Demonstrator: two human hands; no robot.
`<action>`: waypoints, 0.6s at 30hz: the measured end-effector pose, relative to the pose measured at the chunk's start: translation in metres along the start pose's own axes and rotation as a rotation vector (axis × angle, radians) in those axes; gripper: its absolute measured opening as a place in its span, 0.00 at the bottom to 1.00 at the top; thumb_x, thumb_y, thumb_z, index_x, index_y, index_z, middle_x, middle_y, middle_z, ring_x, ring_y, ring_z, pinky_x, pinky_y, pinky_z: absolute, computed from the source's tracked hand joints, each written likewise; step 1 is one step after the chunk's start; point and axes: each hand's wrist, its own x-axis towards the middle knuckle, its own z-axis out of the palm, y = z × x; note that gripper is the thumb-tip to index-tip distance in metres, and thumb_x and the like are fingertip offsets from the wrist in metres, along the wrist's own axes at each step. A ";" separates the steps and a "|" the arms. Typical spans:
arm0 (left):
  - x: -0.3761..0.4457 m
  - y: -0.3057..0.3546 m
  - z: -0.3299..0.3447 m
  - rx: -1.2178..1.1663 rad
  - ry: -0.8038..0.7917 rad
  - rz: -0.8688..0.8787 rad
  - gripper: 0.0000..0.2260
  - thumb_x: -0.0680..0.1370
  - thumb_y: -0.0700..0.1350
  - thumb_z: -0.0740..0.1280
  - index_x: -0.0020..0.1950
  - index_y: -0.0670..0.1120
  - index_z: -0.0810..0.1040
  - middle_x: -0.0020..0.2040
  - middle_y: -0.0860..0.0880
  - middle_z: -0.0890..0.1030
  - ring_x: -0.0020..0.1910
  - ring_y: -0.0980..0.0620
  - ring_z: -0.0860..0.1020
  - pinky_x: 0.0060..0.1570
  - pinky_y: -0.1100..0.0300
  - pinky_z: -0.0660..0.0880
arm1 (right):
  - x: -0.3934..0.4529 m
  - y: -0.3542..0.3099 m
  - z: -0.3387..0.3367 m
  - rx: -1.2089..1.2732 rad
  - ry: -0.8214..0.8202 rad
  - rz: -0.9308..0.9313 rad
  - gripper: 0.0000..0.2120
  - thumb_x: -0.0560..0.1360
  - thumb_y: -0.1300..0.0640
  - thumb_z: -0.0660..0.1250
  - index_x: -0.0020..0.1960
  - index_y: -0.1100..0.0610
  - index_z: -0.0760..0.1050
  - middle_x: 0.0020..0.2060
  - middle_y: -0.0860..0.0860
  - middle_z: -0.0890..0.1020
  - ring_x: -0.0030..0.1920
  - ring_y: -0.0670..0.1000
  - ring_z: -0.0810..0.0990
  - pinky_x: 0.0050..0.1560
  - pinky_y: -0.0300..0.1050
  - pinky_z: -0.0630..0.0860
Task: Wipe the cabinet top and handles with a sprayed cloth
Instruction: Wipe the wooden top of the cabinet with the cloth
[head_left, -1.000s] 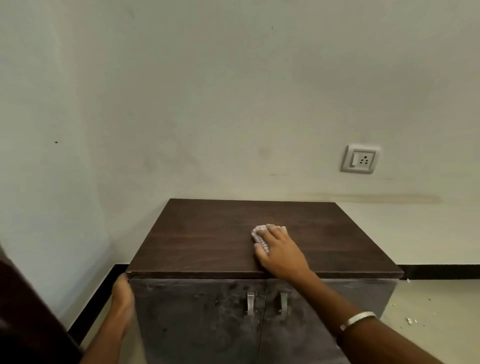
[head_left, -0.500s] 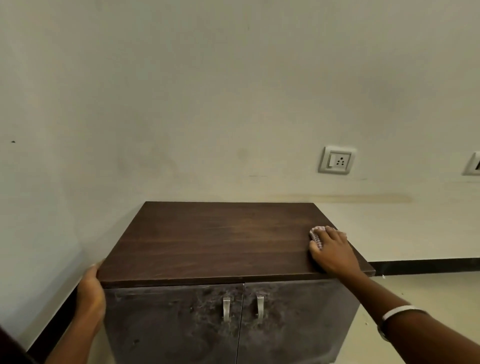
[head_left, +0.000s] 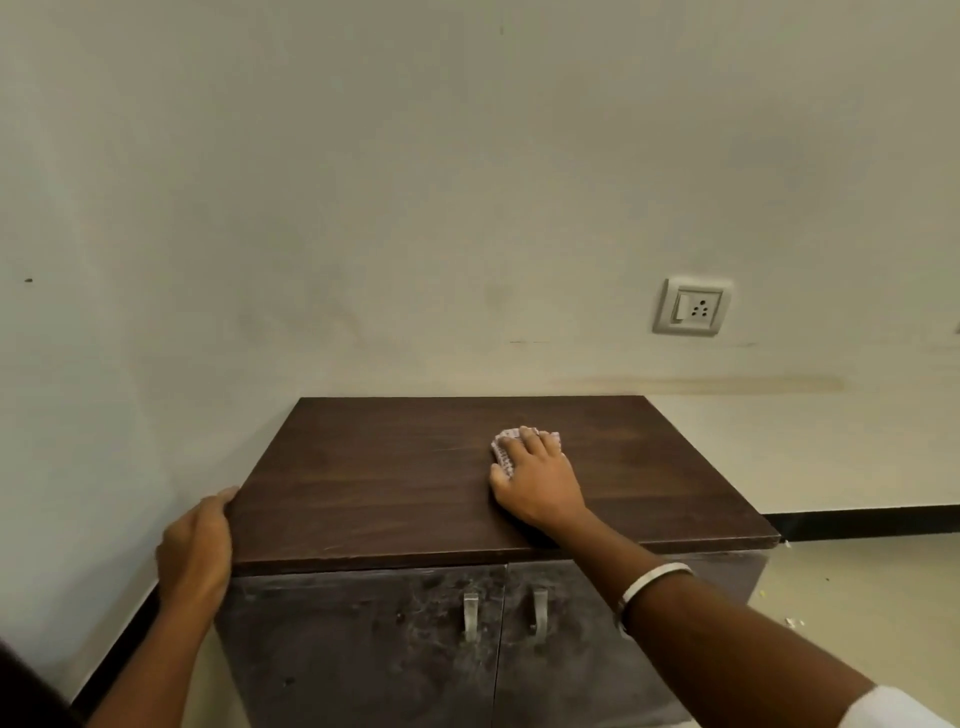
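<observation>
dark wood cabinet top (head_left: 395, 483): pinkish cloth (head_left: 503, 452) lies right of centre, pressed flat under right hand (head_left: 537, 480), fingers extended. left hand (head_left: 195, 551) grips the top's left edge. metal handles (head_left: 470, 616) sit below the front edge.

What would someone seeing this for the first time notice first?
The right hand pressing a pinkish cloth flat on the dark wooden top, right of its middle. The left hand rests against the top's left edge. Below are dusty grey doors with two metal handles at the centre, and a socket sits on the wall, upper right.
</observation>
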 end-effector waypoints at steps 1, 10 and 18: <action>-0.001 -0.001 0.002 0.010 -0.006 0.022 0.24 0.75 0.59 0.60 0.60 0.43 0.80 0.61 0.36 0.79 0.57 0.35 0.76 0.57 0.45 0.72 | 0.004 -0.016 0.006 0.008 -0.006 -0.034 0.28 0.77 0.41 0.54 0.75 0.49 0.61 0.77 0.53 0.60 0.77 0.57 0.54 0.78 0.56 0.48; 0.006 -0.009 0.009 0.066 0.080 0.157 0.23 0.83 0.53 0.49 0.61 0.48 0.81 0.62 0.38 0.79 0.59 0.36 0.75 0.61 0.47 0.70 | 0.024 -0.178 0.069 0.143 -0.073 -0.352 0.27 0.77 0.43 0.57 0.74 0.48 0.63 0.76 0.52 0.61 0.77 0.56 0.54 0.77 0.56 0.51; 0.009 -0.013 0.012 0.053 0.148 0.137 0.24 0.83 0.53 0.49 0.61 0.42 0.80 0.57 0.36 0.80 0.55 0.36 0.77 0.56 0.47 0.73 | 0.038 -0.219 0.088 0.187 -0.096 -0.526 0.26 0.77 0.44 0.59 0.74 0.48 0.65 0.76 0.51 0.63 0.77 0.54 0.56 0.77 0.55 0.54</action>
